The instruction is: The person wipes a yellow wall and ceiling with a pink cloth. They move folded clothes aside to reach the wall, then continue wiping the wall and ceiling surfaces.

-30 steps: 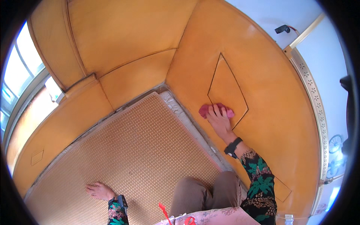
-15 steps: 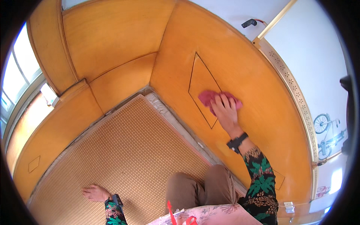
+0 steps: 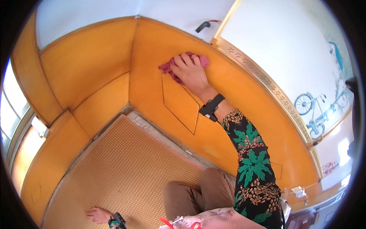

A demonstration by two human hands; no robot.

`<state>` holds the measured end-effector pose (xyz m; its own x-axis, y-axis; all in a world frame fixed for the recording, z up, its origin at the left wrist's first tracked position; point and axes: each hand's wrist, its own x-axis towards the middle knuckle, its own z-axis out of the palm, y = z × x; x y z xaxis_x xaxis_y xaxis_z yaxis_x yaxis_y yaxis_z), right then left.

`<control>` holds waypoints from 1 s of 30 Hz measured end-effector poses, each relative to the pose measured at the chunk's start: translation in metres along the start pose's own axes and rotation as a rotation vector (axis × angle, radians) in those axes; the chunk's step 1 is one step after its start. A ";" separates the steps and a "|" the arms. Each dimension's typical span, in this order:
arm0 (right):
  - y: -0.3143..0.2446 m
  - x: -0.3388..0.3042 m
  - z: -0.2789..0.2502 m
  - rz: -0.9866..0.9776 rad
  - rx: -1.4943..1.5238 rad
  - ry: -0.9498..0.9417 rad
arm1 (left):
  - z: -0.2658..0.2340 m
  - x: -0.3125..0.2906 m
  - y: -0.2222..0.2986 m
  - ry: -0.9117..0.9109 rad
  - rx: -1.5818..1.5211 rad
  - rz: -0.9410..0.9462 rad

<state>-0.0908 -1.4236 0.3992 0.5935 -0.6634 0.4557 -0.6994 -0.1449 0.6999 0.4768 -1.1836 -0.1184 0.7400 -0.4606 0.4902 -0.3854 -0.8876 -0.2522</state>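
Observation:
A dark pink cloth [image 3: 166, 67] is bunched under my right hand [image 3: 191, 76], whose bent fingers press it flat against the orange wall panel [image 3: 225, 110]. The hand covers the top of a dark diamond outline [image 3: 179, 105] drawn on that panel. Down at the lower left, my left hand [image 3: 100, 215] lies on the tan woven mat [image 3: 122, 160] with its fingers stretched out and nothing in it. Both wrists wear dark bands.
Orange panels meet in a corner [image 3: 130, 95] beyond the mat. A patterned gold trim strip [image 3: 263, 76] runs along the panel's upper edge. Above it, a black fitting [image 3: 203, 26] hangs from a wire on the white wall. A window [image 3: 13, 103] stands at the left.
My right hand has slid the cloth up the panel, from the diamond's right side to its top. The view has tilted upward. My left hand stays on the mat.

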 end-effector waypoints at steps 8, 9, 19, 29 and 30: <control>0.030 -0.216 -0.121 0.297 -0.186 0.000 | -0.016 -0.003 -0.002 0.024 -0.113 0.070; 0.033 -0.249 -0.141 0.333 -0.237 0.038 | -0.018 -0.001 -0.003 0.039 -0.129 0.088; 0.041 -0.235 -0.179 0.404 -0.122 -0.118 | -0.045 -0.014 0.007 0.047 -0.390 0.216; 0.090 -0.393 -0.260 0.188 -0.370 -0.170 | -0.075 -0.060 0.000 0.074 -0.459 0.407; 0.090 -0.423 -0.275 0.220 -0.400 -0.188 | -0.075 -0.061 -0.002 0.087 -0.445 0.417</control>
<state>-0.2950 -0.9544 0.4205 0.3410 -0.7731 0.5348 -0.5704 0.2821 0.7714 0.3910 -1.1534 -0.0851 0.4370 -0.7503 0.4961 -0.8397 -0.5379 -0.0738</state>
